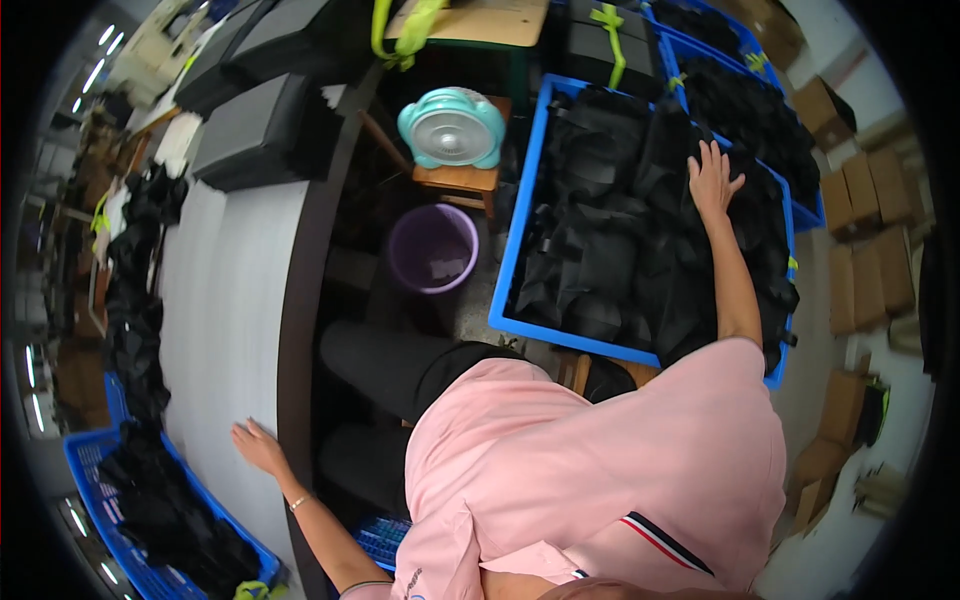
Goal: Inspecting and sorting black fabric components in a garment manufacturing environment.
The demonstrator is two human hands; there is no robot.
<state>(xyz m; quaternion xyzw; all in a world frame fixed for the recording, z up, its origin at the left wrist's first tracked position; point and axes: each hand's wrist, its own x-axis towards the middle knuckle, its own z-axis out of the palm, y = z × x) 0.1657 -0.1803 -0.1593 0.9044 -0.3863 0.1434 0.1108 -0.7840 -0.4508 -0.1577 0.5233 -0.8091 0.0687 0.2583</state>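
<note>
We note the right hand [712, 178] flat, fingers spread, on black fabric [610, 240] in the blue bin [517, 240]. Left hand [258, 445] — open, palm down on the white table [230, 300].

Right arm stretched far forward, elbow nearly straight, forearm bare below a pink short sleeve. Right hand [713, 180] palm down, fingers [708, 156] spread and flat, thumb splayed out to the side, gripping nothing. Left arm reaches out low, bracelet at the wrist. Left hand [257, 446] open, palm down, fingers loosely spread, pointing away from the body.
</note>
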